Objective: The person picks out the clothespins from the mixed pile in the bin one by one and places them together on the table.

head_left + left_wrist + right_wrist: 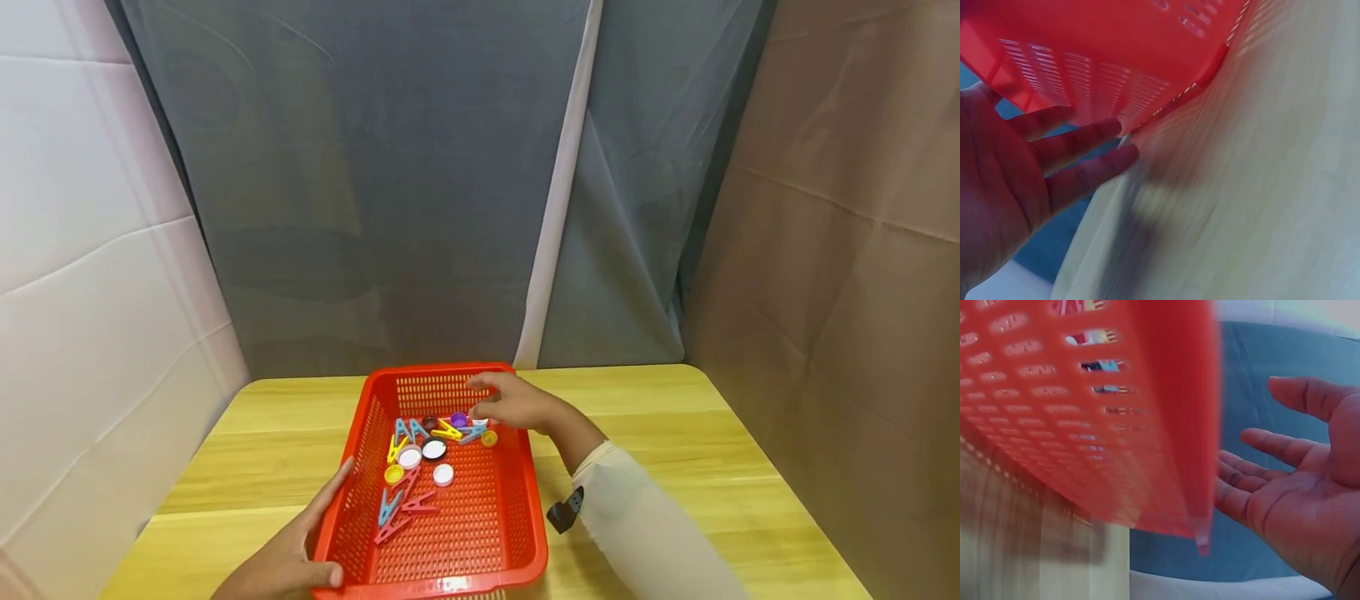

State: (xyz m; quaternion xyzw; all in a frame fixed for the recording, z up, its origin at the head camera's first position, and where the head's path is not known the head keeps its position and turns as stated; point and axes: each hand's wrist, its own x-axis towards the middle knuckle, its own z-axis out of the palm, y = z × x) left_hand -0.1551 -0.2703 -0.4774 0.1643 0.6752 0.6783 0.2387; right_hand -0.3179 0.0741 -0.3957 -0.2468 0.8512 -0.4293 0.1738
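Head: my right hand (513, 404) partly hides a white cap (481, 422) inside the red basket (450, 585), on the table (750, 500) with clothespins (418, 503); left hand (285, 557), cut off below, at its side. Left wrist: left hand spread, table blurred. Right wrist: right hand loosely spread; I can't read the contents.

red basket (483, 581) of clothespins (408, 505) and caps (443, 475), left hand (288, 542) alongside, right hand (521, 407) perhaps touching a cap
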